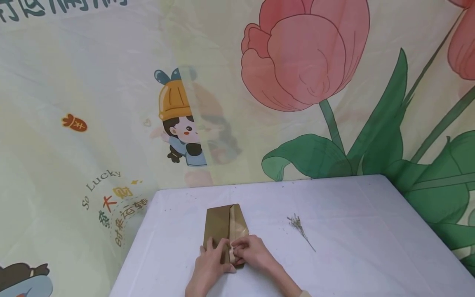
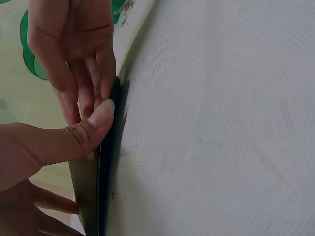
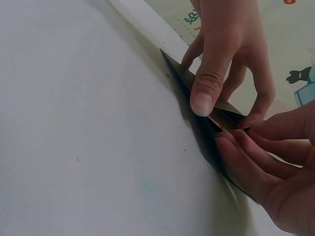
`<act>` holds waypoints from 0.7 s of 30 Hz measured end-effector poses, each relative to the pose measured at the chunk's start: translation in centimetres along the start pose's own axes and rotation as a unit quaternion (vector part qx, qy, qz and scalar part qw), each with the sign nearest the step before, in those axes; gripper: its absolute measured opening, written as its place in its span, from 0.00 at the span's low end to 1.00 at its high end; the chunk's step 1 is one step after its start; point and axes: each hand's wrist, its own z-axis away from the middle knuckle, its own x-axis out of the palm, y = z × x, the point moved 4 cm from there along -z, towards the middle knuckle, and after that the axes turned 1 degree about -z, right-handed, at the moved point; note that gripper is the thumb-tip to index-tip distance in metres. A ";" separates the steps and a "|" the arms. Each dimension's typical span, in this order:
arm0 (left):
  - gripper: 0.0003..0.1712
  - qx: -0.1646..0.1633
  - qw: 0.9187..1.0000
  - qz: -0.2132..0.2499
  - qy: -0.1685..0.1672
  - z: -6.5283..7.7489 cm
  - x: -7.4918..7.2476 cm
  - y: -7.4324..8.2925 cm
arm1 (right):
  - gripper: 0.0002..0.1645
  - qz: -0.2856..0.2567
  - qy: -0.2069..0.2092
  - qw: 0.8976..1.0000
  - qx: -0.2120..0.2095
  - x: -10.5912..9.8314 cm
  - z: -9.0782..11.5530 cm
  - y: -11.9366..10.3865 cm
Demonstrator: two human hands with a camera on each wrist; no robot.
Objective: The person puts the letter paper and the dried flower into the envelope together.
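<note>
A gold-brown paper envelope (image 1: 217, 220) lies on the white table, its paler flap (image 1: 238, 222) folded out to the right. My left hand (image 1: 212, 264) holds the envelope at its near end, the fingers spread on top and the thumb (image 3: 203, 101) over the edge. Close beside it, my right hand (image 1: 256, 252) has thumb and fingers together at the lower part of the flap, pinching there. A small dark bit shows at those fingertips in the right wrist view; its kind cannot be made out. The inside of the envelope is mostly hidden by the hands.
A small dried flower sprig (image 1: 298, 226) lies right of the envelope on the white-covered table (image 1: 356, 239). Tiny crumbs are scattered on the cloth. Behind the table hangs a printed backdrop (image 1: 222, 49) with tulips and a cartoon figure.
</note>
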 end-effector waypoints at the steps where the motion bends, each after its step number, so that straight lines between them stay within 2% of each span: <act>1: 0.40 0.000 1.000 -0.001 0.000 0.0 0.1 0.0 | 0.16 0.005 0.001 1.000 -0.002 -0.2 0.1 -0.1; 8: 0.39 0.008 1.000 -0.006 0.008 0.0 0.0 -0.1 | 0.16 0.090 0.020 0.996 -0.019 -2.0 1.1 -0.8; 16: 0.39 0.004 1.000 0.001 0.001 0.0 0.0 -0.1 | 0.15 0.123 0.025 0.992 -0.031 -3.8 1.9 -1.6; 21: 0.38 0.005 1.000 0.004 0.001 0.1 0.0 0.0 | 0.16 0.146 0.048 0.987 -0.043 -4.9 2.2 -2.1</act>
